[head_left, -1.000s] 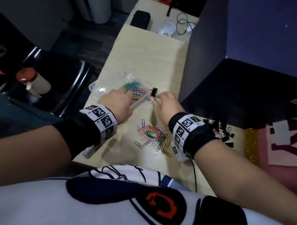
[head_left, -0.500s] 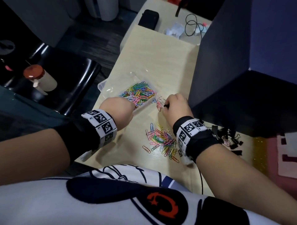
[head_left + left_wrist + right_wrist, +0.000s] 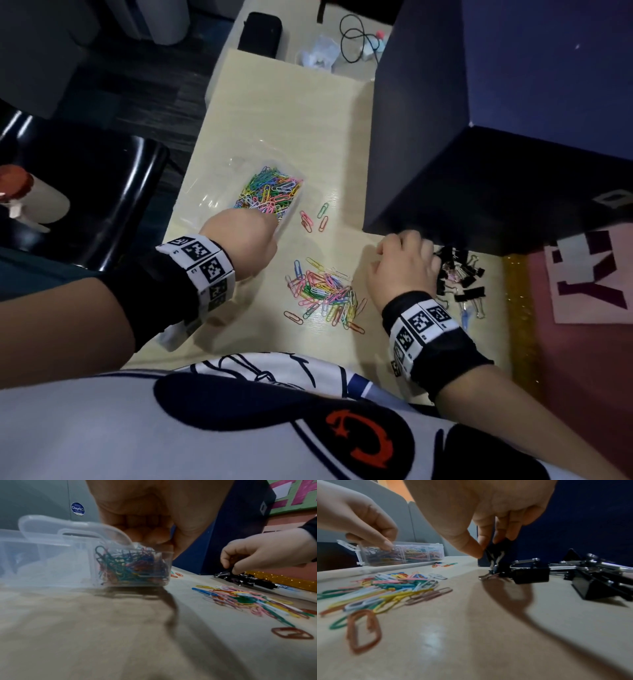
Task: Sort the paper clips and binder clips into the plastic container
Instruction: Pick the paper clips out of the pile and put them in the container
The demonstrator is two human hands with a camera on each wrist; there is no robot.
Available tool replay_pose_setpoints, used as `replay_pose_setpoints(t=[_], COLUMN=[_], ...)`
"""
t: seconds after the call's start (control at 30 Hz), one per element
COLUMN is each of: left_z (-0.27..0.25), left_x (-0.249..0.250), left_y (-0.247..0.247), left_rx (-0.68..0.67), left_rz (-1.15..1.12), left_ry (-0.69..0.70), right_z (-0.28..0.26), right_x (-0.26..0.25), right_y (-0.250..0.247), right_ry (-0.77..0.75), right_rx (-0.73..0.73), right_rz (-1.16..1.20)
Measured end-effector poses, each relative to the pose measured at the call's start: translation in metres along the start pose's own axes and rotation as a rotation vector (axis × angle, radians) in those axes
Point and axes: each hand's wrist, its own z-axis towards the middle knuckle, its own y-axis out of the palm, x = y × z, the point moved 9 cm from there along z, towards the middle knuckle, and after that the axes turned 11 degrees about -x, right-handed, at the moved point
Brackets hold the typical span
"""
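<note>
a dark blue box [image 3: 421, 137] stands on the table [image 3: 274, 113].

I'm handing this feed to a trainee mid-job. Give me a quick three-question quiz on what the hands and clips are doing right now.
1. True or false: the right hand pinches a black binder clip.
2. What does the left hand touch? A) the clear plastic container B) the loose paper clip pile C) the dark box
3. Fill in: the container's filled compartment holds coloured ____ clips.

Key: 1 true; 2 A; 3 paper.
</note>
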Motion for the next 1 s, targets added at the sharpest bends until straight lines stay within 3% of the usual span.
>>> replay_pose_setpoints(t=[0.2,0.43,0.57,0.83,1.0], left_z=[-0.011,-0.036,-0.048,-0.038,-0.024], left_x=[-0.006,-0.025,-0.026,-0.022,-0.005], left_y=[-0.006,-0.014,-0.004,0.011,0.018], left_rx=[0.078,0.198,0.159,0.044,-0.030], left_rz=[-0.045,-0.094,-0.032,-0.005,0.076], left_ry=[0.075,0.159,0.189,0.152,0.185], right_z=[0.009,0.063,0.076,0.025,-0.020], right_x=[-0.063,-0.125,-0.150,-0.130,-0.109], right_y=[-0.003,0.009,0.029,0.061,0.061], right_ry=[-0.303,-0.425,-0.543,-0.722,-0.811], right_rx=[-0.059,-0.177,-0.313,-0.466,-0.474], right_rz=[0.056,0.091,-0.029,-0.196,-0.101])
